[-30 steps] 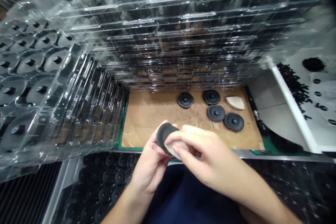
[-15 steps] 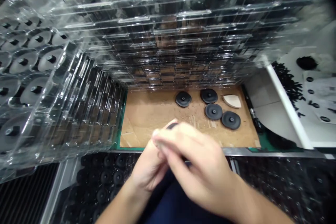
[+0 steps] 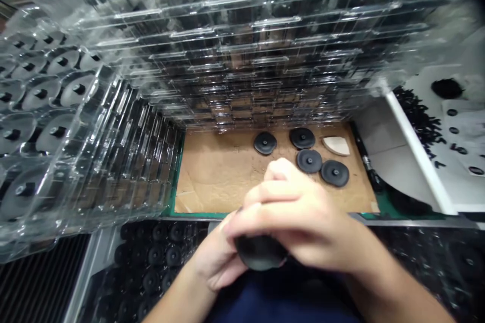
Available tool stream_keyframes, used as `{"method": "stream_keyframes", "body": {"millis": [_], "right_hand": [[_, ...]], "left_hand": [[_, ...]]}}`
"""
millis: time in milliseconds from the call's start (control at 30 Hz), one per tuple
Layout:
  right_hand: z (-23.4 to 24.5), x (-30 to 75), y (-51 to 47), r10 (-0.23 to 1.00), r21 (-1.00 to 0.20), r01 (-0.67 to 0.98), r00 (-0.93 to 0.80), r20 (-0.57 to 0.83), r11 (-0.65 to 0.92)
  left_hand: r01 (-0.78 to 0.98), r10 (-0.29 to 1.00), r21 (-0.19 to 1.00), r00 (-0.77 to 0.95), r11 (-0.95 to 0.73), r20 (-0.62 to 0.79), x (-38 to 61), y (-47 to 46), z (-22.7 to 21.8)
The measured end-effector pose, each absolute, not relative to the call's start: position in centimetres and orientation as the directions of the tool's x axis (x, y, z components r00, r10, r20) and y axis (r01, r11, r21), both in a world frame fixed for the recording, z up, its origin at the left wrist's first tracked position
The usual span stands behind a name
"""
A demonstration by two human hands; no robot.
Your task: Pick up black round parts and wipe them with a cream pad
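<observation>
A smooth black rounded part (image 3: 261, 253), its lower side partly showing, is held between my two hands in front of the cardboard's near edge. My left hand (image 3: 215, 257) grips it from the left, fingers curled beneath. Across its top lies my right hand (image 3: 295, 207), fingers bent over it and hiding most of its upper side. On the cardboard (image 3: 215, 171) beyond lie several black rounded discs with a small central stub, among them one disc (image 3: 264, 143) apart and another disc (image 3: 335, 173) at the right. A pale wedge-shaped piece (image 3: 336, 145) rests behind them.
Tall stacks of clear plastic trays stand at the back (image 3: 242, 60) and at the left (image 3: 125, 131), loaded with similar parts. A white divider (image 3: 417, 146) edges the right side, with small black pieces (image 3: 419, 118) past it. More black parts (image 3: 155, 257) sit below the near edge.
My right hand has turned and shifted slightly right, its fingers now across the black part. The part's lower side has come into view between my hands. The discs on the cardboard lie unchanged.
</observation>
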State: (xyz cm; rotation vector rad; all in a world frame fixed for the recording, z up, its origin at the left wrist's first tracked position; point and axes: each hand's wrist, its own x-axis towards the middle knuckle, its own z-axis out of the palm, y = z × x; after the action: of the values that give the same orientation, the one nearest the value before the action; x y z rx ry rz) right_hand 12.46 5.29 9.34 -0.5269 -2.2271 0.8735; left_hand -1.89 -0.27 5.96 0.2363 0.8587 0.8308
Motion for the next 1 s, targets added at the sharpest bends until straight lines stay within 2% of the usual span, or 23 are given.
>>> {"method": "stream_keyframes", "body": {"millis": [100,200,233,267,333,400,433,500,633,767,800,867,933,1000], "right_hand": [[9.8,12.6,5.0,0.642,-0.688,0.268,-0.674,0.367,0.674],[9.6,12.8,4.9,0.542,-0.713,0.091,-0.718,0.436,0.695],[9.2,12.9,5.1,0.561,-0.742,0.068,-0.701,0.441,0.667],[8.6,13.2,5.4,0.633,-0.775,0.111,-0.653,0.415,0.622],[7.0,14.1,5.8,0.845,-0.834,0.328,-0.465,0.265,0.442],[4.7,15.0,5.5,0.956,-0.851,0.488,-0.288,0.054,0.195],[3.4,15.3,5.0,0.966,-0.847,0.522,-0.257,-0.04,0.104],[0.6,15.6,3.5,0.954,-0.838,0.545,-0.261,-0.148,0.019],[-3.0,15.6,0.8,0.94,-0.823,0.568,-0.272,-0.206,-0.016],[0.2,15.3,1.5,0.97,-0.842,0.539,-0.184,-0.157,-0.034],[1.8,15.0,1.8,0.983,-0.857,0.516,-0.151,-0.104,-0.012],[5.3,14.1,2.4,0.99,-0.88,0.455,-0.093,0.104,0.135],[7.9,12.8,2.5,0.93,-0.83,0.422,-0.211,0.301,0.365],[9.1,11.8,2.5,0.863,-0.801,0.381,-0.401,0.307,0.462]], "left_hand": [[-0.525,0.66,0.411,0.494,0.745,-0.566,-2.2,-0.5,5.6],[-0.555,0.634,0.328,0.552,0.764,-0.542,-2.2,-0.6,5.1],[-0.56,0.624,0.303,0.574,0.771,-0.53,-2.1,-0.6,5.0],[-0.565,0.611,0.266,0.601,0.781,-0.515,-2.1,-0.6,4.9],[-0.587,0.594,0.186,0.645,0.788,-0.481,-2.2,-0.5,4.7],[-0.625,0.609,0.128,0.659,0.77,-0.442,-2.3,-0.4,4.5],[-0.643,0.622,0.111,0.659,0.757,-0.424,-2.4,-0.4,4.4],[-0.665,0.646,0.116,0.644,0.737,-0.409,-2.6,-0.3,4.3],[-0.679,0.672,0.156,0.615,0.718,-0.413,-2.8,-0.1,4.3],[-0.678,0.69,0.218,0.571,0.701,-0.444,-2.7,0.0,4.2],[-0.686,0.704,0.249,0.53,0.683,-0.472,-2.7,-0.1,4.2],[-0.703,0.742,0.333,0.411,0.628,-0.53,-2.5,-0.1,4.2],[-0.712,0.78,0.422,0.285,0.562,-0.558,-2.3,-0.1,4.2],[-0.71,0.808,0.492,0.185,0.504,-0.56,-2.3,-0.1,4.2]]}}
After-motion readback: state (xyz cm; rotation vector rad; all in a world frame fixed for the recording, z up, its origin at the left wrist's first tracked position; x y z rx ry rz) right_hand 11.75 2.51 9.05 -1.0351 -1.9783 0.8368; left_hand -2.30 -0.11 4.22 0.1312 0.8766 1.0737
